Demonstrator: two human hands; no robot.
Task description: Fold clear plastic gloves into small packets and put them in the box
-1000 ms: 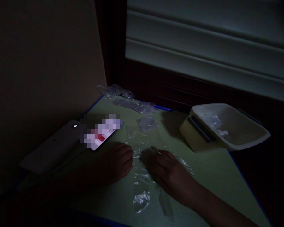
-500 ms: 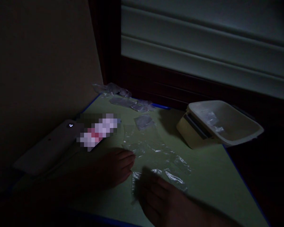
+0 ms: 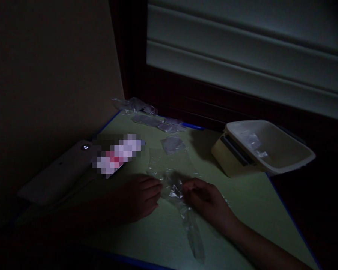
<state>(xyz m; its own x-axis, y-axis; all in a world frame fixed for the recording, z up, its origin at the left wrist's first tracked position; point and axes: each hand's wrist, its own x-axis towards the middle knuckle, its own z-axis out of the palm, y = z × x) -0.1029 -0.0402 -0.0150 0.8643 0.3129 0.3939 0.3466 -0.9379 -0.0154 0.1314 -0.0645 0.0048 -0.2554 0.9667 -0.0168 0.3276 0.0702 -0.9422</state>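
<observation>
Crumpled clear plastic film (image 3: 194, 236) slants down the centre, two hands about it

The film's long axis runs from mid-frame down and slightly right, its narrow tail pointing at the bottom edge; the bright, bunched upper part lies between the hands. The right hand (image 3: 208, 197) comes in from the lower right, fingers bent at the bunched part; whether they pinch it, I cannot tell. The left hand (image 3: 145, 197) rests at centre-left, knuckles up, fingers together and curled; its grip is hidden too.

Just above lie one wide clear sheet (image 3: 169, 159) and one squarish plastic packet (image 3: 173, 144). At centre-left sit one lit phone (image 3: 118, 155) and one pale slab-shaped device (image 3: 59, 168). One cream tub (image 3: 233, 159) tilts at the right of the green table (image 3: 250, 198), with at least two plastic scraps (image 3: 252, 140) inside.
</observation>
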